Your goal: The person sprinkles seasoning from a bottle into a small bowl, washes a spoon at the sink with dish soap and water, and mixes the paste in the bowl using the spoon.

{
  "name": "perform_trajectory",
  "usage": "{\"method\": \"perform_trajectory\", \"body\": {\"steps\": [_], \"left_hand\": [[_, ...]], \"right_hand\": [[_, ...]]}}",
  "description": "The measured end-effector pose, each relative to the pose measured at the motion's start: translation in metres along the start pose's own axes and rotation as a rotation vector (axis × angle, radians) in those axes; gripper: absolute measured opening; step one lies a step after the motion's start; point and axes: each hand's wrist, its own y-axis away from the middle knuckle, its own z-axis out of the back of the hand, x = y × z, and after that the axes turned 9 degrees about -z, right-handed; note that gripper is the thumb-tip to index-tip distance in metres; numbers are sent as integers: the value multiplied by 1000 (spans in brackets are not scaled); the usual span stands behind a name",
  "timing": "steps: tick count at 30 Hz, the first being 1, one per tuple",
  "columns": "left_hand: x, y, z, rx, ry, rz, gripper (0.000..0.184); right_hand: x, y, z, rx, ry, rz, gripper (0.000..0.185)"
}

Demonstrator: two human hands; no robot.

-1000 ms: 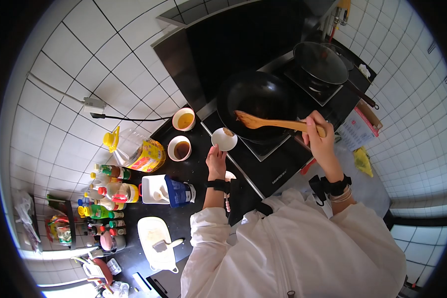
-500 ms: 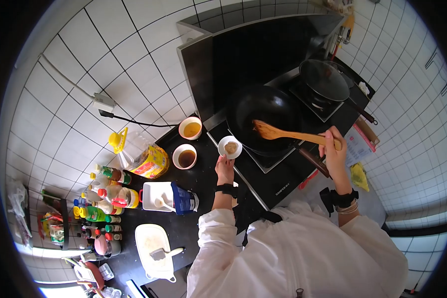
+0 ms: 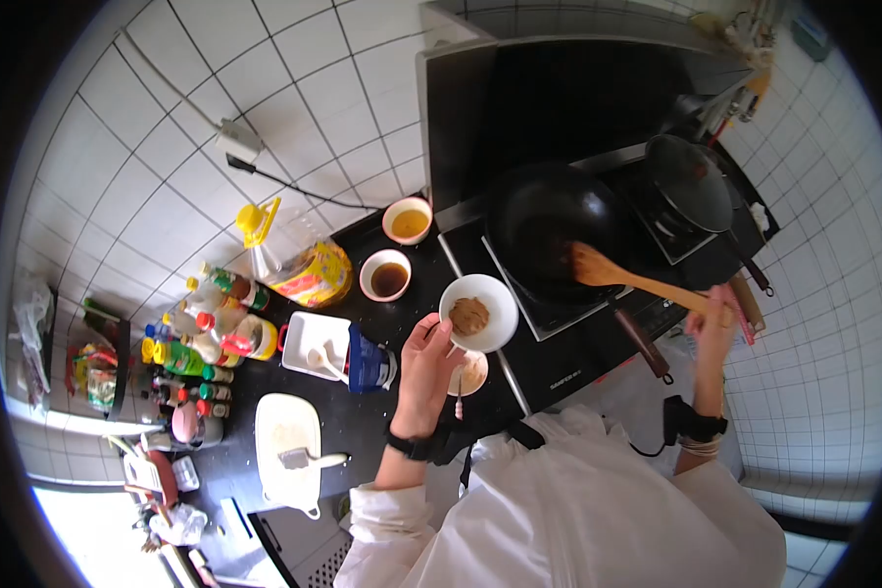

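My left hand (image 3: 427, 372) grips the rim of a small white bowl (image 3: 495, 312), thumb on its edge. Brown powder (image 3: 468, 316) lies in the bowl, which is tilted toward me. With fingers wrapped round its handle end, my right hand (image 3: 712, 318) holds a wooden spatula (image 3: 647, 282). The spatula's blade rests inside the black wok (image 3: 549, 220), at its near right side. Below the white bowl, partly behind my left hand, stands another bowl (image 3: 473, 373) with pale contents and a spoon.
Two small bowls of yellow (image 3: 408, 221) and dark liquid (image 3: 388, 277) stand left of the stove. An oil jug (image 3: 309, 269), several bottles, a white container (image 3: 316, 345) and a cutting board (image 3: 286, 451) line the counter. A lidded pan (image 3: 691, 181) occupies the right burner.
My left hand has lifted the white bowl nearer to me and tipped it. The spatula has shifted right and down within the wok. The whole view has turned slightly.
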Motion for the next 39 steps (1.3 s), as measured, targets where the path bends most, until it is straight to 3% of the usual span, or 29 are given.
{"method": "perform_trajectory", "body": {"steps": [4, 8, 11, 13, 15, 19, 20, 22, 23, 25, 30, 35, 39], "left_hand": [[-77, 74, -53, 113, -49, 39, 32], [-120, 132, -99, 147, -7, 114, 49], [-125, 158, -113, 356, 112, 79, 42], [-124, 175, -133, 201, 1, -27, 41], [-94, 174, -122, 539, 260, -211, 46], [-91, 187, -137, 444, 224, -199, 42], [-107, 189, -139, 426, 153, -103, 41], [-99, 188, -137, 444, 144, -166, 38], [-74, 186, -133, 476, 203, -324, 36], [-60, 184, -132, 502, 285, -445, 32], [-62, 183, -144, 473, 307, -420, 25], [-50, 190, -144, 370, 329, -500, 24], [-67, 203, -112, 284, 307, -281, 36]], "right_hand": [[-13, -15, 26, -132, -15, -50, 38], [-66, -49, 54, -23, -163, -198, 38], [-74, -58, 50, -3, -234, -267, 37], [-67, -52, 42, -35, -273, -357, 37], [-68, -58, 37, -48, -302, -396, 37], [-95, -75, 49, 109, -330, -465, 39], [-104, -79, 53, 154, -335, -460, 39], [-127, -94, 67, 234, -348, -462, 39], [-143, -104, 78, 267, -354, -471, 39], [-149, -107, 84, 278, -349, -514, 39], [-153, -102, 72, 170, -353, -620, 37], [-149, -94, 71, 400, -334, -702, 40], [-152, -107, 78, 433, -253, -776, 38]]}}
